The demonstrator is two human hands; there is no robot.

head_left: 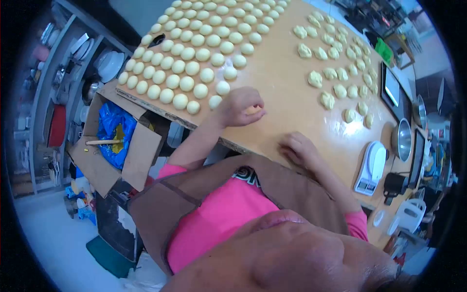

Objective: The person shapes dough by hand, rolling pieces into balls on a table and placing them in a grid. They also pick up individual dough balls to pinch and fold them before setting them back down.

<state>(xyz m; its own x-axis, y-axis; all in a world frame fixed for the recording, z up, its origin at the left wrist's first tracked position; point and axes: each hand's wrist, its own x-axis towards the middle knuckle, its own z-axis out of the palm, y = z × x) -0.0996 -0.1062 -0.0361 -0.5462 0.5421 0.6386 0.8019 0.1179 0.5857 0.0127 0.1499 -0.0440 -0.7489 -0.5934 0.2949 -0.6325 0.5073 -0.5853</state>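
Note:
Over the table's near part, my left hand (241, 107) is closed, its fingers curled inward; whatever it may hold is hidden. It is beside the nearest of several rows of smooth, round dough balls (180, 101). My right hand (297, 147) is low at the table's near edge, palm down and smeared by motion, its fingertips hidden. Rougher dough lumps (327, 100) lie in loose rows farther to the right. Between these two groups is the light wooden table (277, 73).
Right of the lumps are a white scale (372, 168), a metal bowl (402, 139), a dark tray (392, 90) and a black jug-like container (395, 185). An open cardboard box (141, 151) with a blue bag (114, 126) is beside the table's left edge. Shelves (29, 160) stand farther left.

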